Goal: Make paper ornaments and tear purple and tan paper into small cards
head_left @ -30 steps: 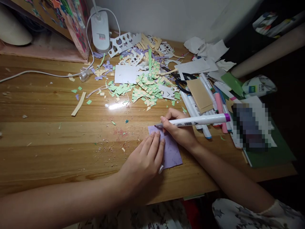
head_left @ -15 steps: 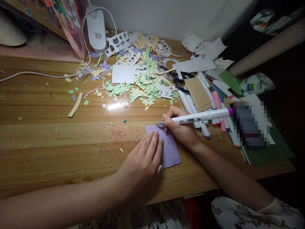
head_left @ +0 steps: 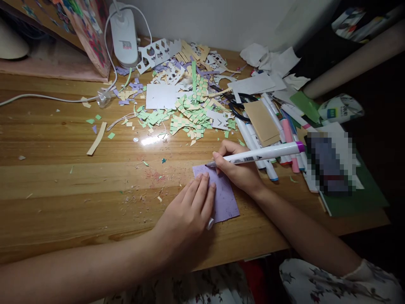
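A small purple sheet of paper with faint dark marks lies on the wooden desk. Across its left part rests my left hand, fingers stretched out and pressing it flat. A small white piece, perhaps a marker cap, pokes out from under that palm; most of it is hidden. Between thumb and fingers, my right hand grips a white marker with a purple end. The marker's dark tip is at the paper's top edge, and the barrel slants up to the right.
Cut paper scraps are heaped at the back beside a white lamp base with a cord. More markers, tan cards and black-handled scissors lie to the right. A blurred-out dark object rests on a green sheet.
The marker tip has shifted slightly left along the paper's top edge. My left hand stays on the paper. The whole view has shifted a little.
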`<state>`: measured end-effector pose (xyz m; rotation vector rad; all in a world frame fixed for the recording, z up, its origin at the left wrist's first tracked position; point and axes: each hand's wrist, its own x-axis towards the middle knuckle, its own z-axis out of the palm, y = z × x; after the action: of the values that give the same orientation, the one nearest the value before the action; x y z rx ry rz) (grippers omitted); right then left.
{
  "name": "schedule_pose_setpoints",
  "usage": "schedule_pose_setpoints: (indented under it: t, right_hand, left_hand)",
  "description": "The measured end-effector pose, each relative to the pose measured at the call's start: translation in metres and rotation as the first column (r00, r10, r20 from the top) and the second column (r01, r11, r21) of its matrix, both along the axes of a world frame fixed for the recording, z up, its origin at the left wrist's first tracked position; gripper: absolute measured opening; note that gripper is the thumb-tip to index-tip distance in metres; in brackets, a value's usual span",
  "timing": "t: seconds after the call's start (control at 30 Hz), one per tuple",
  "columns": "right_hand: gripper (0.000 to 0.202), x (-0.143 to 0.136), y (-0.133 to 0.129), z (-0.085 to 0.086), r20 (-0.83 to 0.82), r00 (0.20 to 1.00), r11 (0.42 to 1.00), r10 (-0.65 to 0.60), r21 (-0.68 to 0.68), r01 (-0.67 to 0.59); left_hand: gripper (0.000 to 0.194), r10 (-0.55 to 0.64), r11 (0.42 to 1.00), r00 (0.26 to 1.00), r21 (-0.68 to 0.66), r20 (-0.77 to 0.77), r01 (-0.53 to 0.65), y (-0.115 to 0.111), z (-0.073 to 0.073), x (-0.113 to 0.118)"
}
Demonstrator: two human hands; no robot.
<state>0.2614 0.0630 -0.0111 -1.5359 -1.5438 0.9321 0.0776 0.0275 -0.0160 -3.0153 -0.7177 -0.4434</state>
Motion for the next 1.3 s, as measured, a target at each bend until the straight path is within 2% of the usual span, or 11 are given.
schedule_pose_setpoints:
  t: [0.27, 0.6, 0.8, 1.3]
  right_hand:
    - [0.029, 0.007, 0.001, 0.001, -0.01, 0.999, 0.999, -0.035, -0.003, 0.035]
    - [0.029, 0.008, 0.002, 0.0, 0.009, 1.0, 1.0, -0.007, -0.003, 0.007]
    - [0.028, 0.01, 0.003, 0.003, -0.044, 0.999, 0.999, -0.028, -0.029, 0.027]
    - [0.028, 0.013, 0.005, 0.003, 0.002, 1.0, 0.999, -0.031, -0.035, 0.031]
  left_hand:
    - [0.038, -0.01, 1.0, 1.0, -0.001, 0.019, 0.01, 0.001, -0.002, 0.002]
    - [0.038, -0.01, 1.0, 1.0, 0.005, 0.014, 0.01, 0.002, 0.0, 0.0]
    - [0.037, -0.014, 1.0, 1.0, 0.013, 0.018, 0.014, 0.002, 0.001, 0.0]
    - [0.038, -0.017, 1.0, 1.0, 0.007, 0.0, 0.017, 0.002, 0.001, 0.001]
